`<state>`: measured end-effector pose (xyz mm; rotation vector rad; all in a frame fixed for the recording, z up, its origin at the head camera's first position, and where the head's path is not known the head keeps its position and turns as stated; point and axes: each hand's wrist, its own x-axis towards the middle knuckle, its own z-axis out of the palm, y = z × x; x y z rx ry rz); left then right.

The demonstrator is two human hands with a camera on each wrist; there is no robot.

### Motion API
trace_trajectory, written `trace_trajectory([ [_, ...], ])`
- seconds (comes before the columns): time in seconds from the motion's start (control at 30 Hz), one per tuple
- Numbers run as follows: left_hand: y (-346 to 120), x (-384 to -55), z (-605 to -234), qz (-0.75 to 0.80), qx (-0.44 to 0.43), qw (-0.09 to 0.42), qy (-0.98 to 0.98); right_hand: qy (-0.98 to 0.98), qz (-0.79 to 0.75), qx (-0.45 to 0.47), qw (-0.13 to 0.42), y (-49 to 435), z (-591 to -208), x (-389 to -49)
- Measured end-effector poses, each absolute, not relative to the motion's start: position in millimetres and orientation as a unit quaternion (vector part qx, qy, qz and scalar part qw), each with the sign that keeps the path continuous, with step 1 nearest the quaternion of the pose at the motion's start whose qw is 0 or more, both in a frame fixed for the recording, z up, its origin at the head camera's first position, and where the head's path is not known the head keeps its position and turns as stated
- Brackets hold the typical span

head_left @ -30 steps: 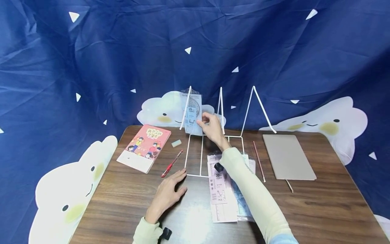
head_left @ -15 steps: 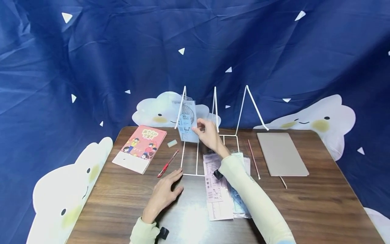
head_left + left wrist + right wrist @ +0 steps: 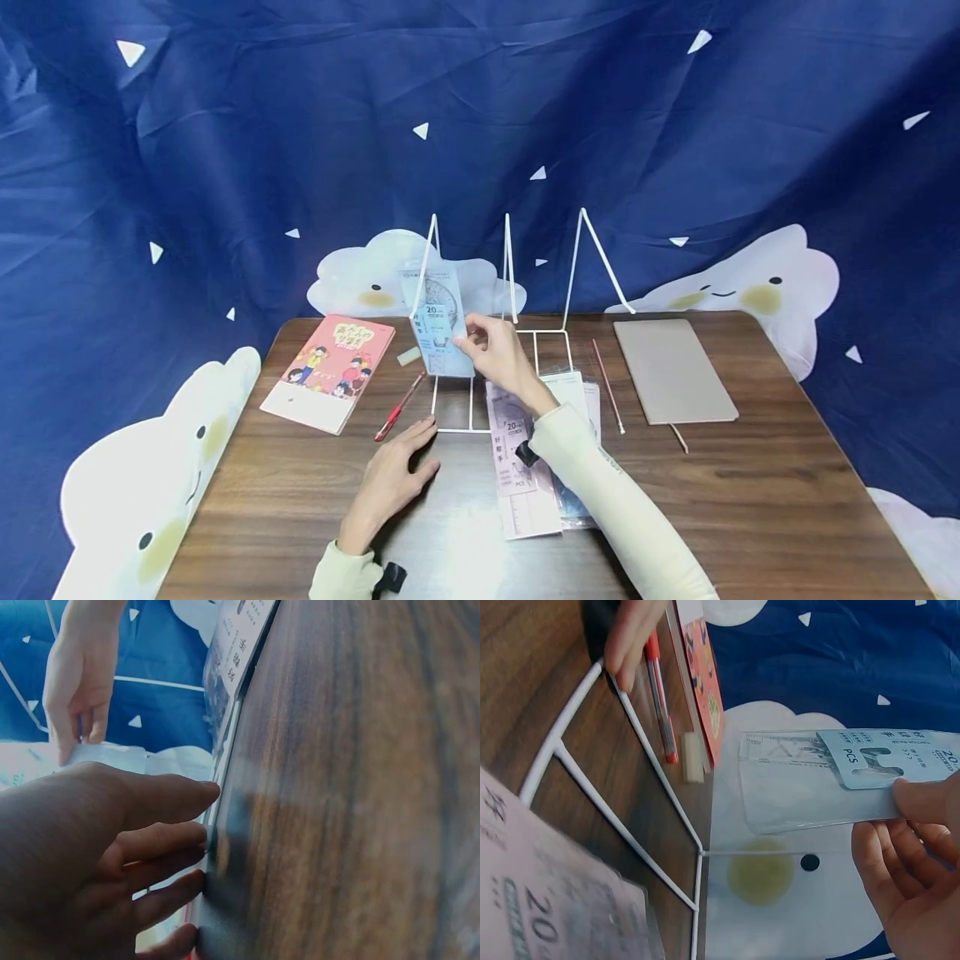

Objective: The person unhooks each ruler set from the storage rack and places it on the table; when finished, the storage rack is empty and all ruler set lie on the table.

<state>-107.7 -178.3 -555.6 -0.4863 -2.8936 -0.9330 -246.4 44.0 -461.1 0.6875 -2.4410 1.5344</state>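
Observation:
My right hand (image 3: 498,354) pinches the right edge of a pale blue ruler set packet (image 3: 438,333) between thumb and fingers. In the right wrist view, the packet's clear sleeve (image 3: 802,802) shows a ruler end and a blue label. It is held upright over the left bay of a white wire rack (image 3: 465,431), partly behind the rack's left wire divider in the head view. My left hand (image 3: 390,483) rests on the table with relaxed fingers, fingertips at the rack's front left corner. Beside my right forearm, a pink ruler set packet (image 3: 517,467) lies over other packets, partly covered by the sleeve.
Left of the rack lie a pink illustrated book (image 3: 322,375), a red pen (image 3: 400,408) and a small eraser (image 3: 409,356). To its right are a pencil (image 3: 608,387) and a grey notebook (image 3: 675,371). A blue cloud-print curtain (image 3: 480,125) hangs behind the table.
My right hand has brought the blue packet lower and nearer to me at the rack's left bay. The left hand stays at the rack's corner. The head view has shifted slightly.

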Motion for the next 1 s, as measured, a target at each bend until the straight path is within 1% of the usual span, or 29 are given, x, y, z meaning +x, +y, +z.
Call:
trace_trajectory([
  [0.23,-180,-108,-558,-0.304,-0.156,0.016,-0.94,-0.817,0.521,0.234,0.078,40,-459,-225],
  [0.47,-179,-108,-557,-0.3,-0.159,0.03,-0.94,-0.821,0.521,0.222,0.074,42,-452,-201],
  [0.77,-178,-107,-558,-0.301,-0.131,0.019,-0.944,-0.82,0.526,0.221,0.05,43,-448,-176],
  [1.0,-177,-108,-560,-0.299,-0.125,0.016,-0.946,-0.817,0.527,0.23,0.035,43,-447,-156],
])
